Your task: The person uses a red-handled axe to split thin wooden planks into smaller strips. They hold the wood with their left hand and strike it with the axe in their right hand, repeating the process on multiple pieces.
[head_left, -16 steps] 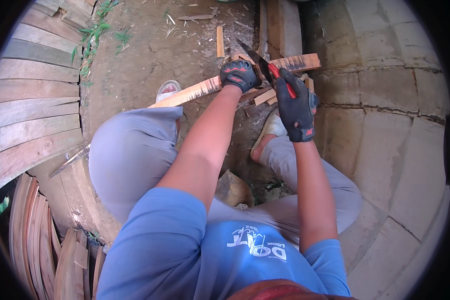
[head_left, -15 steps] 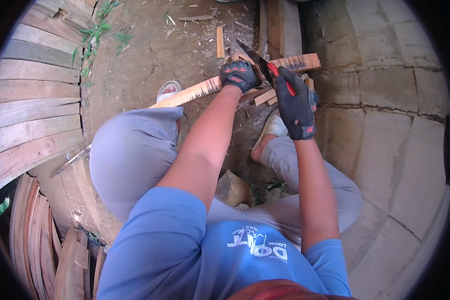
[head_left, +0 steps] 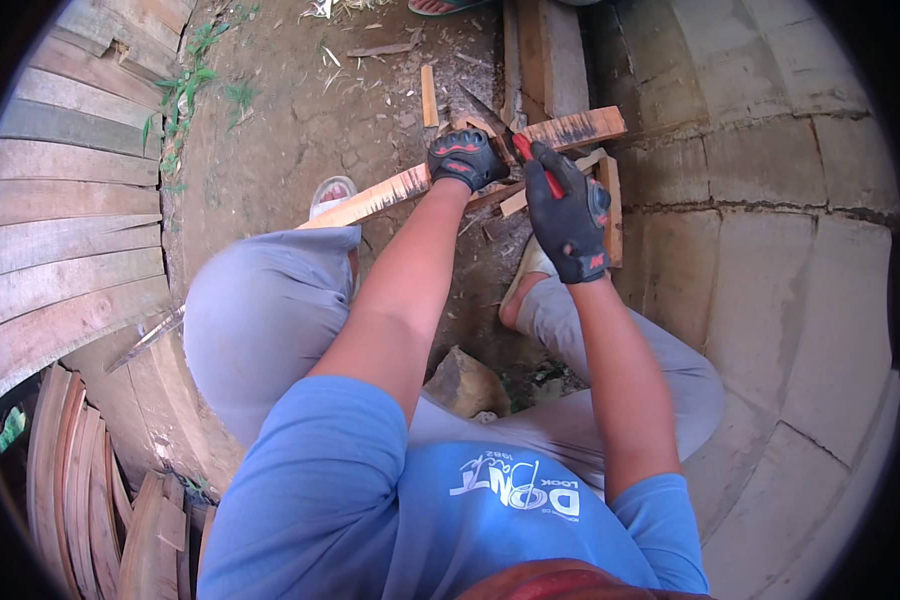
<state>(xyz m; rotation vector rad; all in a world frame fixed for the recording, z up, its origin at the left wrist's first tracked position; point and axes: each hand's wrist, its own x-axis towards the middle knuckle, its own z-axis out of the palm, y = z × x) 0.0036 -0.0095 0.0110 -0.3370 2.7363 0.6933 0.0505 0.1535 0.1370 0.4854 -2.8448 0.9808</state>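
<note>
My left hand [head_left: 467,158], in a black glove with red trim, is closed over a long strip of wood [head_left: 375,197] and presses it down. The strip lies slantwise, and its dark-streaked far end [head_left: 575,129] sticks out to the right. My right hand [head_left: 570,212], gloved alike, grips the red handle [head_left: 526,150] of a handsaw. The dark, tapering saw blade [head_left: 486,112] points up and left, just beyond the strip beside my left hand. The gloves partly hide where blade and wood meet.
Short wood offcuts [head_left: 613,210] lie under and beside the strip. Behind it rises a wooden beam [head_left: 553,60]. Stacked boards [head_left: 80,210] line the left, and a block wall [head_left: 770,270] the right. A stone [head_left: 467,382] sits between my legs. Another person's sandalled foot [head_left: 445,6] shows at the top.
My right hand has drawn the saw slightly back toward me and left. My left hand stays on the strip. The view has shifted a little, and the other foot shows more at the top.
</note>
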